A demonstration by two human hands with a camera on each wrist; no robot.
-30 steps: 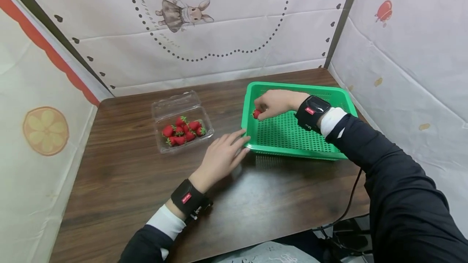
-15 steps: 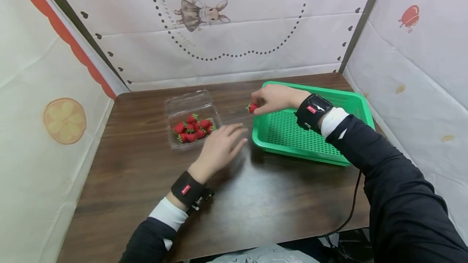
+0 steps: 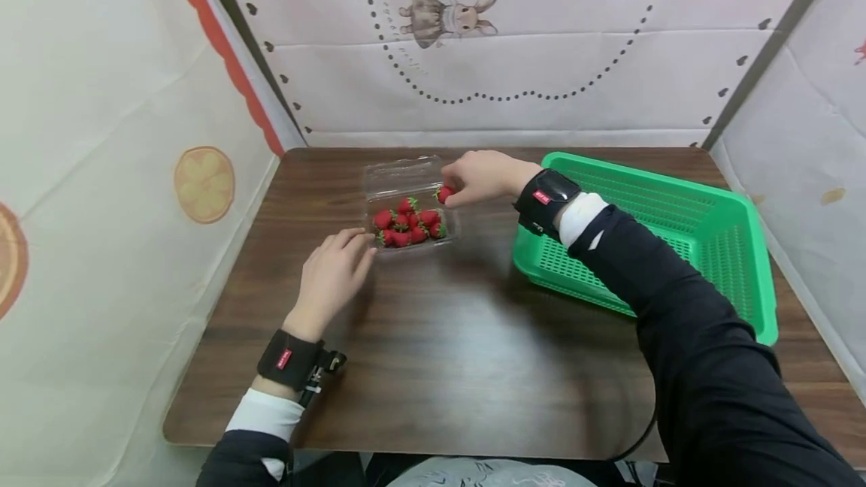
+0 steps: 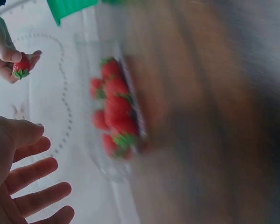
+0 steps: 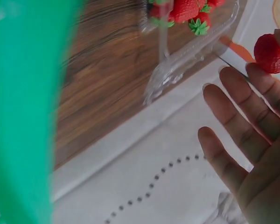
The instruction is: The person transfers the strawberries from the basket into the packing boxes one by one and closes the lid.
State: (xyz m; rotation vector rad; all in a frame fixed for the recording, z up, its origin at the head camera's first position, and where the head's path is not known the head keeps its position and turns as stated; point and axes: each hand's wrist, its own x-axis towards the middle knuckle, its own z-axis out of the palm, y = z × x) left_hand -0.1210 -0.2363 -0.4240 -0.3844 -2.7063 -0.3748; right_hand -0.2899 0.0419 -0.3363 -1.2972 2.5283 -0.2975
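Change: since the earlier frames we see the right hand carry its strawberry out of the green basket and across to the clear box; the left hand has left the basket's corner and now lies beside the box.
Right hand: we see it pinching the single strawberry between thumb and fingertip, held just above the right edge of the clear box; in the right wrist view the other fingers are stretched out straight.
Left hand: released, fingers relaxed and slightly spread, palm down on the counter, its fingertips just beside the near left corner of the box; we cannot tell whether they touch it.
Strawberry: red with a green cap, gripped in the right hand, clear of the heap below it.
Clear box: a see-through plastic box with its lid folded back toward the wall, standing on the counter left of the basket and holding a heap of strawberries.
Green basket: a slotted plastic basket at the right of the counter, well apart from the box.
Surroundings: we note white cloth walls printed with a rabbit and an orange slice.
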